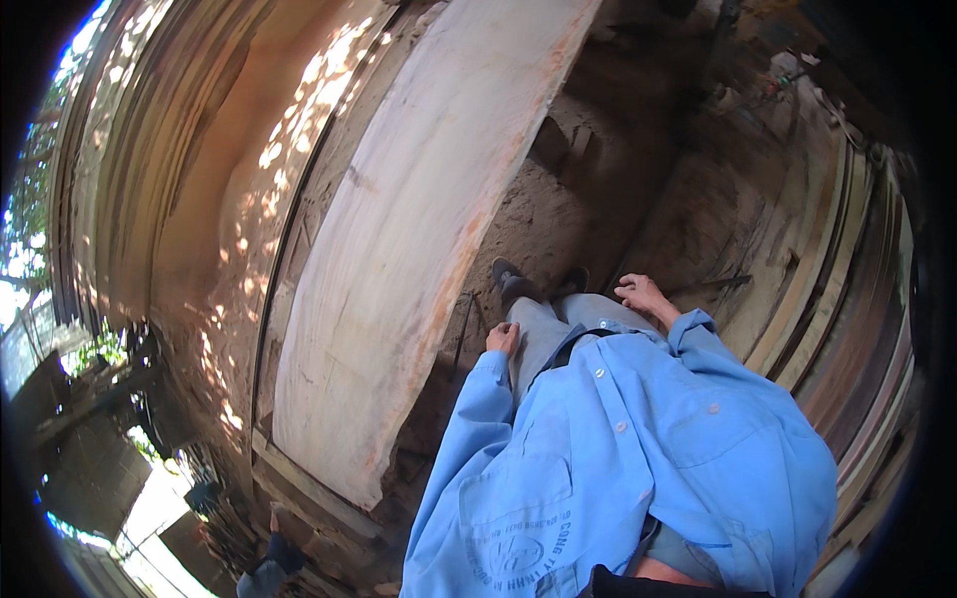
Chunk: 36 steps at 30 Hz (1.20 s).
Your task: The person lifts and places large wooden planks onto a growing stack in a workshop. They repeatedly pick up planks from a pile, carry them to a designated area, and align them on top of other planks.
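My left hand (pixel 503 339) hangs beside my left thigh, close to the rough edge of a long pale wooden slab (pixel 399 219). A gap separates it from the slab, and its fingers are mostly hidden from above. My right hand (pixel 640 295) is raised a little in front of my right hip. Its fingers are loosely bent and somewhat apart, with nothing seen in them. Blue sleeves cover both forearms. The slab runs from the far middle down along my left side, with a reddish-brown strip along its near edge.
Stacked boards (pixel 164 149) stand at the far left in dappled sunlight. More long planks (pixel 827 269) curve along the right. Brown dusty ground (pixel 538 224) lies around my dark shoe (pixel 505 270). Another person (pixel 269 568), partly visible, is at the lower left.
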Tool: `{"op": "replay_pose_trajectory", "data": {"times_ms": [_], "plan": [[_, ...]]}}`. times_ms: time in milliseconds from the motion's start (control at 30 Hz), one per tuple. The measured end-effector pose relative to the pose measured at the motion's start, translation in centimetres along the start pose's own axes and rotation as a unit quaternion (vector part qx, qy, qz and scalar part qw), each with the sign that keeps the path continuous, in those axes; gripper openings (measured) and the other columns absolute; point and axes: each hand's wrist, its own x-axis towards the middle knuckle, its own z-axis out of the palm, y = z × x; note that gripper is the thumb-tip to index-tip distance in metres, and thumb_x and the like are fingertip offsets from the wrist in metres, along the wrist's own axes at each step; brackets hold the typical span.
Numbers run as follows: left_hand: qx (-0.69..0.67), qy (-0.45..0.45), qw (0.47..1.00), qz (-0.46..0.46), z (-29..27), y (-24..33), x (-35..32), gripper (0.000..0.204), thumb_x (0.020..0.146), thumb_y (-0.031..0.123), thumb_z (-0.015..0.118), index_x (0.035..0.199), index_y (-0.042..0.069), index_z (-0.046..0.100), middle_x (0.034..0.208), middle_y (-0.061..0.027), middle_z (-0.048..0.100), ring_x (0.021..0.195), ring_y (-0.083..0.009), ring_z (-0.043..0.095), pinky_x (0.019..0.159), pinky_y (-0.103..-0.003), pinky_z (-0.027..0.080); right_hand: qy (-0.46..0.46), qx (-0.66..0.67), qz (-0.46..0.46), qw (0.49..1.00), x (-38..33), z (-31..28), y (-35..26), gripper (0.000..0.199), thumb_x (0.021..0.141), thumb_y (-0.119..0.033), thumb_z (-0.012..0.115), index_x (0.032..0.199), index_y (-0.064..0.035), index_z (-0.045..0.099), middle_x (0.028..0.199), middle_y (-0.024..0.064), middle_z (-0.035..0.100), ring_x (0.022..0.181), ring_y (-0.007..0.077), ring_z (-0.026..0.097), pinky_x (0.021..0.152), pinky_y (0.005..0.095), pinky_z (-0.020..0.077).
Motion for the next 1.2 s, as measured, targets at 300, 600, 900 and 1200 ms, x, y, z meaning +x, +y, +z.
{"op": "replay_pose_trajectory", "data": {"times_ms": [300,600,900,1200], "plan": [[-0.005,0.013,1.0,-0.026,-0.1,0.5,-0.2,0.048,0.081,0.044,0.053,0.107,0.005,0.064,0.107,-0.0183,0.063,0.103,-0.0317,0.059,0.09,-0.038,0.045,-0.012,0.003,0.022,1.0,0.5,0.1,-0.7,0.047,0.081,-0.022,0.064,0.12,0.0026,0.053,0.096,0.0131,0.066,0.067,0.0136,0.062,0.057,0.0265,0.0498],[-0.037,0.027,0.998,-0.034,0.0,0.8,-1.1,0.049,0.079,0.043,0.053,0.107,0.004,0.064,0.108,-0.0196,0.062,0.104,-0.0336,0.058,0.091,-0.038,0.044,-0.024,0.014,0.02,0.999,1.2,0.4,0.1,0.047,0.083,-0.02,0.063,0.122,0.0023,0.05,0.097,0.0129,0.065,0.066,0.0142,0.061,0.056,0.0264,0.05],[-0.048,0.033,0.998,-0.037,0.3,0.4,-1.1,0.05,0.079,0.041,0.054,0.11,0.003,0.063,0.11,-0.0206,0.061,0.105,-0.0339,0.058,0.092,-0.038,0.044,-0.044,0.033,-0.001,0.998,1.2,0.3,0.5,0.046,0.083,-0.02,0.063,0.121,0.002,0.049,0.091,0.0098,0.062,0.064,0.0124,0.059,0.054,0.0247,0.048],[-0.043,0.023,0.997,-0.055,0.5,0.7,-1.2,0.049,0.08,0.042,0.055,0.112,0.006,0.063,0.11,-0.0194,0.062,0.105,-0.0335,0.058,0.092,-0.038,0.044,-0.04,0.008,0.009,0.999,1.0,0.0,-0.4,0.047,0.083,-0.021,0.064,0.122,0.0028,0.05,0.098,0.0132,0.064,0.069,0.0135,0.062,0.057,0.0259,0.0504]]}}
